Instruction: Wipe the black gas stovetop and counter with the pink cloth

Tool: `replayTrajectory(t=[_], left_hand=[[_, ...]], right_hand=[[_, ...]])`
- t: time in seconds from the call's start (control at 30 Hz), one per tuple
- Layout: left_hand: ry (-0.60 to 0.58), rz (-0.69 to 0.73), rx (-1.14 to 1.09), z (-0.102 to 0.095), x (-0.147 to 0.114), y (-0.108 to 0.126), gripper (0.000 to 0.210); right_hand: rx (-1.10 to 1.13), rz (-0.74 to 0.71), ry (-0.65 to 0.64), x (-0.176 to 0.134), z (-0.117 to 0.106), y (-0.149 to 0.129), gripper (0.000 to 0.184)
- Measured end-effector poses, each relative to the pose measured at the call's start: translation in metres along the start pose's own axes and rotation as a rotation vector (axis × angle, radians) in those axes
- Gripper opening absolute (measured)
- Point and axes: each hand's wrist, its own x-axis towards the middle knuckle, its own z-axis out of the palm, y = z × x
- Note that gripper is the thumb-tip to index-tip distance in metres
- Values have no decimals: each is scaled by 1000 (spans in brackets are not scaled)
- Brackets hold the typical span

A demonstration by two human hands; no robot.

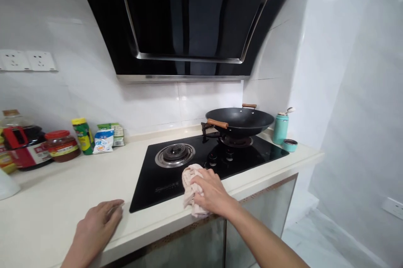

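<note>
My right hand [211, 190] is closed round a crumpled pale pink cloth [192, 175]. The cloth lies on the front edge of the black glass gas stove [163, 177], just below its knobs [213, 158], and hangs a little over the counter edge. To the left of the stove, my left hand [100, 222] rests on the cream countertop [85, 184], thumb apart from the loosely bent fingers, with nothing in it. A bare burner [175, 155] is on the stove's left side. On the right burner sits a black wok [239, 122] with wooden handles.
Along the wall at left stand a dark sauce bottle [28, 146], a red-lidded jar [62, 146], a green shaker with yellow cap [83, 135] and small seasoning packets [103, 140]. A mint-green bottle [280, 128] and small cup [290, 145] are at right. A range hood [195, 20] overhangs the stove.
</note>
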Motion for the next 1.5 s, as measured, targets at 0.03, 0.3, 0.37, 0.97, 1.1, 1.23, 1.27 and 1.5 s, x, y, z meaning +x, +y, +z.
replayTrajectory(t=[0.03, 0.3, 0.37, 0.97, 1.1, 1.23, 1.27, 1.5], left_hand=[[-8, 6, 20, 2, 1, -1, 42], [-39, 5, 84, 11, 3, -9, 39], [-41, -3, 86, 12, 3, -9, 40], [-32, 17, 121, 12, -1, 7, 48], [-36, 24, 134, 11, -3, 12, 48], [-43, 16, 132, 10, -6, 13, 48], [-40, 24, 129, 11, -6, 13, 47], [-20, 45, 118, 13, -7, 11, 48]], right_hand=[[-22, 19, 35, -7, -6, 13, 33], [-346, 451, 162, -43, -67, 150, 34], [-397, 605, 134, -48, -88, 183, 36], [-530, 961, 202, -78, -130, 250, 51], [-530, 814, 196, -74, -104, 203, 56], [-471, 595, 258, -66, -63, 142, 51], [-440, 534, 285, -64, -52, 126, 47], [-143, 224, 389, -49, 16, 25, 23]])
